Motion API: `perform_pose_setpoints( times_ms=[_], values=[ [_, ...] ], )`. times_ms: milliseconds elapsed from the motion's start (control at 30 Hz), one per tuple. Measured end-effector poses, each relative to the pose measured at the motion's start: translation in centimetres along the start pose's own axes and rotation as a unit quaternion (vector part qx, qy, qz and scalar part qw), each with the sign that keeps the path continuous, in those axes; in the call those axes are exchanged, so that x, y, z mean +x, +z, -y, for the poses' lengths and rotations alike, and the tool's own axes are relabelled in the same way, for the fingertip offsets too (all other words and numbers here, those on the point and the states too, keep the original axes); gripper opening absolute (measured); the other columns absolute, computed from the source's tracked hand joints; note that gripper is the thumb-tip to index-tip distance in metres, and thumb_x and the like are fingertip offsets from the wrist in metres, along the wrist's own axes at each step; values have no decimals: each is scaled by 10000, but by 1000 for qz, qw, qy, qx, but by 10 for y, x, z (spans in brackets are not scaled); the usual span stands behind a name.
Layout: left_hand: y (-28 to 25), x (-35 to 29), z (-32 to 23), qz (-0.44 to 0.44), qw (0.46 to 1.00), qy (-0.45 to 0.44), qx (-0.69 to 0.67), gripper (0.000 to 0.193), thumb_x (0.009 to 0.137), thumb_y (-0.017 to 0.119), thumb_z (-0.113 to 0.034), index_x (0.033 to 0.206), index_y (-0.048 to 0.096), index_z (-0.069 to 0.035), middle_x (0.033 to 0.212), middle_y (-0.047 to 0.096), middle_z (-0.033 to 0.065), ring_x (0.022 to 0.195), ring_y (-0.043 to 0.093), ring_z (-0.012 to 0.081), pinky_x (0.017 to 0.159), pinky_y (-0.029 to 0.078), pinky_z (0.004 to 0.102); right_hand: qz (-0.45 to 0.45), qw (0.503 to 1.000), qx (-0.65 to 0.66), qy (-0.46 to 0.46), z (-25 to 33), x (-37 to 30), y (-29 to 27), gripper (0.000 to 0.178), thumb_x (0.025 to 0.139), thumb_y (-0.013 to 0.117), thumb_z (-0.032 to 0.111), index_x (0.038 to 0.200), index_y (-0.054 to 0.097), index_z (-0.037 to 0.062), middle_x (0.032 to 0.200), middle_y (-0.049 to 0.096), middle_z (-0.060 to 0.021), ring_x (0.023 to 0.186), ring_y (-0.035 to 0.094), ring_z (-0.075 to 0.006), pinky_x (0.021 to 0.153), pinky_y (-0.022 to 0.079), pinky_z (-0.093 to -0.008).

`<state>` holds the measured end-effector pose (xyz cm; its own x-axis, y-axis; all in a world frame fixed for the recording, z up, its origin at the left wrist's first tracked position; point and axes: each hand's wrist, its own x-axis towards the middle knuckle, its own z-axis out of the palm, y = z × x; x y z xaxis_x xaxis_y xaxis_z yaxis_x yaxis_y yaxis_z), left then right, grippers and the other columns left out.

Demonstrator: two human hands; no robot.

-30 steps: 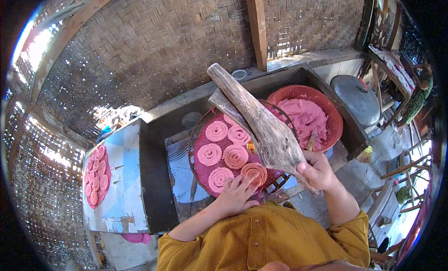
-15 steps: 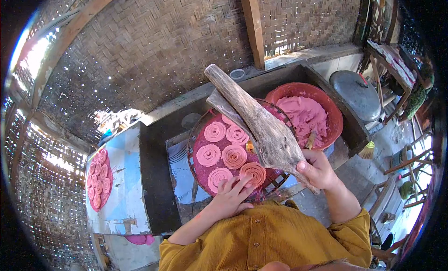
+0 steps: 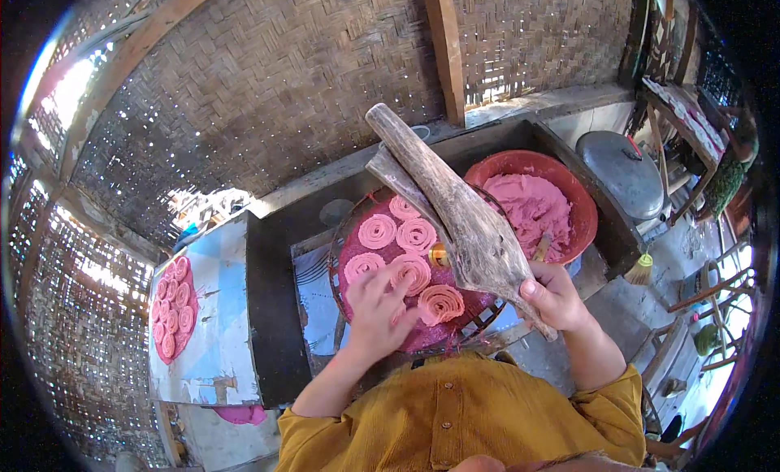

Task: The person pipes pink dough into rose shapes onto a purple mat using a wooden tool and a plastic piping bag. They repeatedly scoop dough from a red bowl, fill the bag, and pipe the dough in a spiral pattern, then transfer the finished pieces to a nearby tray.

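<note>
My right hand (image 3: 556,297) is closed round the narrow end of a weathered wooden dough press (image 3: 479,236), whose two long arms slant up and away to the left. A small brass-coloured part (image 3: 439,256) shows beside its underside. My left hand (image 3: 380,316) hovers with fingers apart over the near left of a round tray (image 3: 351,246) lined with pink mesh. Coiled rosettes of pink dough strands (image 3: 377,231) lie on the tray, and the hand hides part of them. A more orange coil (image 3: 441,304) sits just right of my fingers.
A red basin (image 3: 591,220) of pink dough (image 3: 528,202) stands at the right with a handled tool (image 3: 543,246) in it. On the left board (image 3: 215,326) lies another mat of rosettes (image 3: 172,305). A dark wooden trough (image 3: 280,309) frames the tray; a lidded metal pot (image 3: 621,175) stands far right.
My left hand has moved left and up, off the near orange coil and over the coils beside it. The press stays in my right hand, shifted slightly right.
</note>
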<state>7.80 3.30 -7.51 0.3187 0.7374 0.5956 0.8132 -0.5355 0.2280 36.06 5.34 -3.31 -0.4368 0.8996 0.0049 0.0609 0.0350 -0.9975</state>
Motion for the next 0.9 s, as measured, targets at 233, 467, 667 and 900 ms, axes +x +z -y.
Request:
perform_pose_setpoints(
  times_ms=[233, 467, 667, 900],
  values=[
    [-9, 26, -4, -85, 993, 27, -80, 239, 670, 691, -146, 894, 630, -89, 1134, 554, 79, 999, 492, 282, 858, 359, 390, 11, 1000, 20, -21, 3, -2, 3, 485, 850, 548, 421, 974, 575, -47, 732, 562, -19, 670, 488, -75, 569, 413, -241],
    [38, -31, -13, 116, 992, 29, 42, 368, 707, 543, -81, 1065, 589, -152, 1262, 430, 46, 1071, 415, 273, 870, 286, 461, -3, 1000, 23, 2, -8, -6, -5, 476, 856, 529, 436, 962, 566, -27, 676, 556, -22, 569, 511, -79, 480, 406, -233],
    [43, -42, -13, 174, 981, 62, 60, 458, 672, 530, -84, 1127, 537, -132, 1315, 376, 37, 1127, 379, 270, 884, 273, 499, 7, 1000, 23, 11, -7, -9, -2, 474, 860, 524, 431, 962, 570, -29, 677, 556, -19, 566, 504, -75, 472, 397, -228],
    [47, -54, -12, 189, 974, 91, 81, 476, 692, 518, -104, 1165, 519, -152, 1308, 385, 22, 1161, 363, 229, 954, 219, 493, 8, 1000, 22, -9, -10, -7, -3, 489, 859, 522, 441, 951, 574, -37, 675, 552, -8, 581, 493, -66, 480, 395, -228]
  ],
)
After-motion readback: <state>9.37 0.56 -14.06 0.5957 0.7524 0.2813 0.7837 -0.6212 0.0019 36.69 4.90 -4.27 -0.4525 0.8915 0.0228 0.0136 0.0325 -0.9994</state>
